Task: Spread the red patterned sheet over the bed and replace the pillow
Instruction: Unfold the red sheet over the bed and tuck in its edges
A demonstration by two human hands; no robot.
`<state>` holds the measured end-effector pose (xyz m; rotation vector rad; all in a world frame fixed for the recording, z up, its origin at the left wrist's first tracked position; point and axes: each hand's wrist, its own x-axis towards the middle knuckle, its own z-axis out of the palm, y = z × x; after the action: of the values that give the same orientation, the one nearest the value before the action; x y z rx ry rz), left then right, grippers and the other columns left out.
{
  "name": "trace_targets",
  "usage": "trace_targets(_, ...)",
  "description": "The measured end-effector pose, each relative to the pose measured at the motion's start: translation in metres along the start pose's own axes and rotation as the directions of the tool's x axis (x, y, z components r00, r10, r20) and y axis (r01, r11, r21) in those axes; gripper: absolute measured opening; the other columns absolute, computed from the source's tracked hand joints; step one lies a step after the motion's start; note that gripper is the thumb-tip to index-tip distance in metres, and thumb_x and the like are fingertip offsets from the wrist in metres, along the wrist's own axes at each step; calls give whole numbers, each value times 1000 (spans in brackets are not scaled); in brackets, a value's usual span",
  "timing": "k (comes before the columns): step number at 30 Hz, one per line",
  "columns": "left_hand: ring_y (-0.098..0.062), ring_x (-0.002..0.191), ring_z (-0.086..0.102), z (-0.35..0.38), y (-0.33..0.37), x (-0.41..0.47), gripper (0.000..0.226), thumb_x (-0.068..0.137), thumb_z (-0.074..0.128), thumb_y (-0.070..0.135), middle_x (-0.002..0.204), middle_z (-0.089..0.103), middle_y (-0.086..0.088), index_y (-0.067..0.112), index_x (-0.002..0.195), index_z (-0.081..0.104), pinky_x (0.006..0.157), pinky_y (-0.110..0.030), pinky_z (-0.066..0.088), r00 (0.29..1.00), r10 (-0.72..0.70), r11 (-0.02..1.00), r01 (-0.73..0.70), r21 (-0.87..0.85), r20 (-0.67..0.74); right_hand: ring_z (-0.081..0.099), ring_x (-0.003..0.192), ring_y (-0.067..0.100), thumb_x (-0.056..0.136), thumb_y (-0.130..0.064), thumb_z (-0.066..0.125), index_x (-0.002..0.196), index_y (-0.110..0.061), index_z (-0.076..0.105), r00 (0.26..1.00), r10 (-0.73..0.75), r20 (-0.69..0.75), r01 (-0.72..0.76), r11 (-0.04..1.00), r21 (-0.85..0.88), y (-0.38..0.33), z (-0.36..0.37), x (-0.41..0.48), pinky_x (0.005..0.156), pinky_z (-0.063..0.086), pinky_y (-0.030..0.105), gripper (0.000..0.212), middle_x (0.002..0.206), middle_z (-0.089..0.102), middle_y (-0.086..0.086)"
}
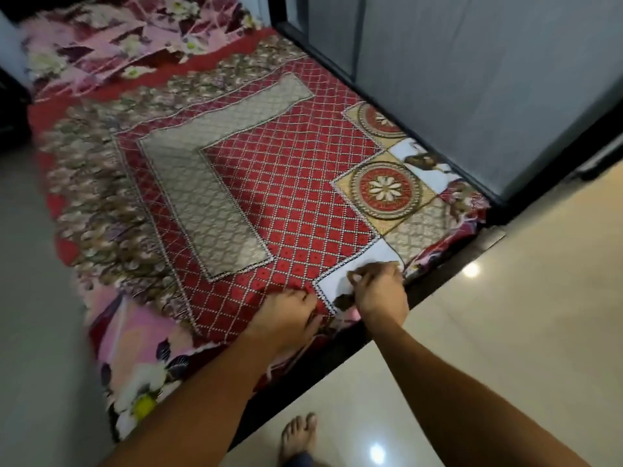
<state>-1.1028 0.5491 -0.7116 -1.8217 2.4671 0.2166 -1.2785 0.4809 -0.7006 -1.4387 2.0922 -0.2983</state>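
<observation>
The red patterned sheet [290,193], with a lattice print, grey panels and round medallions, lies spread over most of the low bed. My left hand [286,318] grips its near edge at the foot of the bed. Just to the right, my right hand [379,291] pinches the same edge at a white patch of the print. A pink floral cover [141,358] shows beneath the sheet at the near left corner. More pink floral fabric [111,38] lies bunched at the far end; I cannot tell whether it is the pillow.
The bed's dark frame [337,352] runs along the foot. Grey cabinet doors [472,79] stand close along the bed's right side. Glossy cream floor tiles [505,315] lie to the right and near me, where my bare foot [298,436] stands.
</observation>
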Motion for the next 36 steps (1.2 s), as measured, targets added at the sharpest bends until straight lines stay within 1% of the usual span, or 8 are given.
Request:
trace_targets(5, -26, 107, 52, -31, -59, -61, 30, 94, 43, 32, 116, 56, -8, 16, 119, 48, 84, -38, 47, 891, -453, 890, 452, 50, 7, 66, 98, 37, 98, -35, 53, 108, -13, 61, 853, -481, 200, 508, 854, -113, -58, 18, -56, 75, 51, 39, 26, 105, 69, 15)
trace_targets(8, -30, 106, 58, -29, -89, -106, 28, 92, 53, 25, 114, 60, -11, 13, 117, 55, 80, -39, 49, 560, -828, 557, 816, -154, -30, 68, 94, 35, 97, -35, 54, 104, -19, 62, 709, -623, 330, 685, 720, -111, -85, 37, -98, 76, 55, 39, 20, 103, 70, 11)
trace_targets(11, -34, 106, 63, -10, -120, -143, 30, 96, 52, 28, 117, 65, -13, 10, 118, 61, 85, -39, 51, 272, -939, 193, 923, -334, 210, 62, 107, 28, 95, -39, 56, 116, -22, 59, 528, -710, 466, 838, 524, -152, -103, 69, -135, 86, 54, 39, 27, 118, 61, 5)
trace_targets(14, -30, 100, 66, 10, -131, -161, 25, 91, 59, 26, 114, 71, -8, 17, 110, 71, 81, -30, 51, 333, -873, 170, 893, -417, 356, 54, 119, 31, 90, -37, 62, 130, -17, 54, 396, -753, 525, 918, 333, -215, -117, 106, -161, 92, 52, 44, 45, 131, 52, 9)
trace_targets(18, -24, 89, 68, 15, -132, -161, 11, 85, 68, 21, 97, 74, -2, 21, 93, 75, 71, -25, 46, 356, -822, 23, 800, -599, 444, 53, 119, 32, 88, -17, 67, 135, -14, 47, 452, -688, 568, 887, 278, -370, -134, 137, -167, 88, 53, 43, 51, 134, 51, 11)
trace_targets(27, -20, 49, 68, 11, -137, -123, 24, 101, 36, -1, 65, 71, -8, 12, 96, 56, 46, -33, 57, 407, -600, -748, 20, -663, 689, 61, 58, 24, 78, -10, 56, 76, -19, 61, 661, -570, 488, 601, 791, 110, -152, 110, -122, 59, 52, 40, 10, 64, 67, 2)
trace_targets(33, -30, 88, 67, 20, -149, -78, 58, 98, 28, 50, 100, 71, -17, 8, 111, 65, 84, -43, 58, 541, -405, -879, -10, -476, 737, 53, 71, 21, 91, 14, 49, 83, -8, 60, 671, -453, 587, 316, 891, 326, -149, 104, -125, 60, 45, 31, 26, 76, 60, 15)
trace_targets(36, -30, 69, 65, 24, -159, -71, 63, 95, 32, 60, 67, 66, -17, 4, 84, 60, 66, -30, 55, 492, -382, -887, 44, -460, 782, 51, 71, 21, 90, 16, 47, 82, -4, 58, 661, -451, 601, 262, 888, 378, -149, 103, -124, 64, 41, 33, 25, 75, 58, 15)
